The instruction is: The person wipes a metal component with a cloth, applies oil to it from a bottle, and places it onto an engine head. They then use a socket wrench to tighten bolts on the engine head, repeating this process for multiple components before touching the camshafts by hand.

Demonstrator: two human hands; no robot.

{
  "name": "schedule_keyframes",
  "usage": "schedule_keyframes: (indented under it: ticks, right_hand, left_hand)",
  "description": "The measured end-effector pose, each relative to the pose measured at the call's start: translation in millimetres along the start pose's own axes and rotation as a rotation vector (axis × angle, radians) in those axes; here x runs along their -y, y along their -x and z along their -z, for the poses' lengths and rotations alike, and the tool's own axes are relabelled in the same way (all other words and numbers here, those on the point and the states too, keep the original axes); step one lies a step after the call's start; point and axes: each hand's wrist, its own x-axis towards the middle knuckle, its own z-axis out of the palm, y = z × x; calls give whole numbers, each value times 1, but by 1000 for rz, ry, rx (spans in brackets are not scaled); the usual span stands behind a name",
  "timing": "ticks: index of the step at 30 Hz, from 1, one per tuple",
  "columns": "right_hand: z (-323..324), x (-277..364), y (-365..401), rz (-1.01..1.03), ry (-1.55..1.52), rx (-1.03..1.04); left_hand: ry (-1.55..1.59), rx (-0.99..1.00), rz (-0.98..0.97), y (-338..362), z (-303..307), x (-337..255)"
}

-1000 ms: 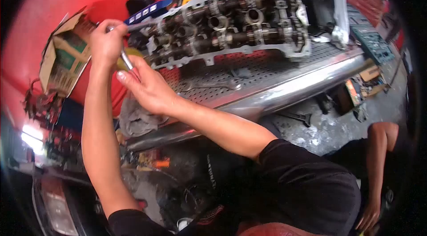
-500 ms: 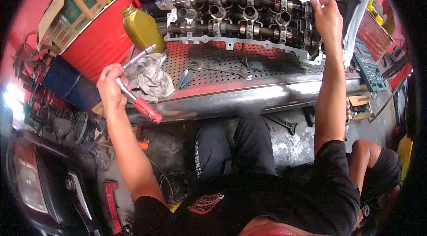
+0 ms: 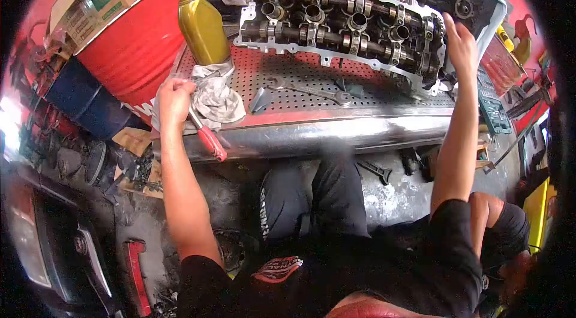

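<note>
My left hand [image 3: 174, 102] is closed around a red-handled tool [image 3: 211, 141]; its handle hangs over the bench's front edge and its upper end is hidden. A crumpled grey rag [image 3: 219, 102] lies just right of that hand. With fingers apart, my right hand [image 3: 462, 48] is at the right end of a metal engine cylinder head [image 3: 336, 24]; whether it touches cannot be made out. Shafts and several round tubes show on the part's upper side. In front of it, a wrench [image 3: 309, 91] rests on the perforated bench top [image 3: 288, 69].
A gold bottle [image 3: 204, 30] stands left of the engine part. Behind it are a red drum [image 3: 135, 48] and a cardboard box [image 3: 102, 0]. A cloth-draped engine part [image 3: 462, 3] stands at the back right. Another person's arm [image 3: 483, 216] shows at lower right.
My left hand has moved closer to the rag with the tool. My right hand's fingers have spread from the part's corner. The engine part now slants down more to the right, and the view has shifted.
</note>
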Motion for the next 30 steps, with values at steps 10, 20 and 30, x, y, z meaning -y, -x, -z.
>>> schedule_keyframes:
  ticks: [10,20,30]
  right_hand:
    - [11,-20,8,94,-92,164]
    - [7,-30,13,266,43,319]
    - [-7,-26,-35,273,158,333]
  left_hand:
    - [-465,-366,-103,28,-18,-32]
    - [-536,-391,-215,25,-15,-24]
    - [-448,-369,-271,28,-13,-17]
